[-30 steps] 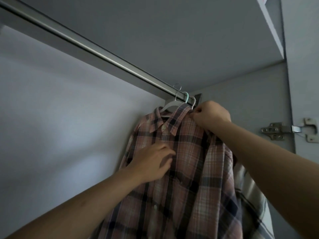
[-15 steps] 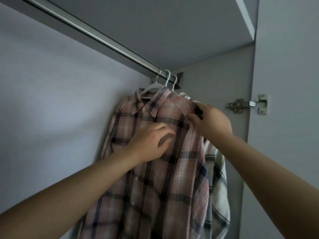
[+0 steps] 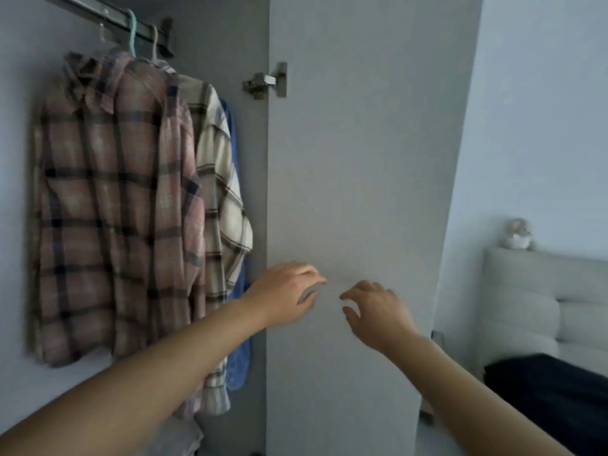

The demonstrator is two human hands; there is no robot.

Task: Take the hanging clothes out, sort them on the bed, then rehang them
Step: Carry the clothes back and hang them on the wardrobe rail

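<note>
A pink plaid shirt (image 3: 112, 199) hangs from the closet rod (image 3: 98, 11) at the upper left. Behind it hang a cream plaid shirt (image 3: 220, 192) and a blue garment (image 3: 238, 363), each on its own hanger. My left hand (image 3: 286, 292) and my right hand (image 3: 375, 311) float in front of the open wardrobe door (image 3: 355, 159), fingers spread, holding nothing. Both hands are clear of the clothes, to their right.
A metal hinge (image 3: 265, 82) joins the door to the closet side. At the far right stands a bed (image 3: 552, 386) with a dark cover, a padded pale headboard (image 3: 539, 278) and a small figurine (image 3: 518, 233) on top of it.
Both hands have let go of the pink plaid shirt and dropped down and to the right, in front of the door. The view has swung right, revealing the bed.
</note>
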